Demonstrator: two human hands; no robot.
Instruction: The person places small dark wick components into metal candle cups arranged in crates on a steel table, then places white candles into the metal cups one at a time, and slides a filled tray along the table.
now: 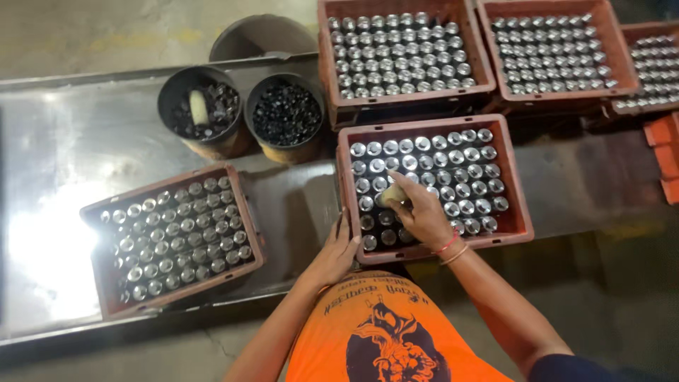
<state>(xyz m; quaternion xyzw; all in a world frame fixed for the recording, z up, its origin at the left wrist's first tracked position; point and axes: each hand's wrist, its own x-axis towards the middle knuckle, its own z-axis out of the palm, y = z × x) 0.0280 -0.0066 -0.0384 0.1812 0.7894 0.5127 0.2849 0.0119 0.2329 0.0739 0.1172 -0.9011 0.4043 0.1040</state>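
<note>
A reddish-brown plastic crate (511,225) stands on the metal table right in front of me, filled with rows of shiny metal cylinders (463,173) set upright. My right hand (424,216) is inside the crate over its near-left rows, closed around a small pale cylindrical tool (390,195) that touches the tops of the cylinders. My left hand (336,253) rests flat against the crate's near-left corner, fingers spread on the rim.
A second crate of metal cylinders (173,237) sits to the left on the steel table (71,141). Two black buckets of dark small parts (201,106) (286,113) stand behind. Three more filled crates (403,53) (552,49) (654,71) line the back.
</note>
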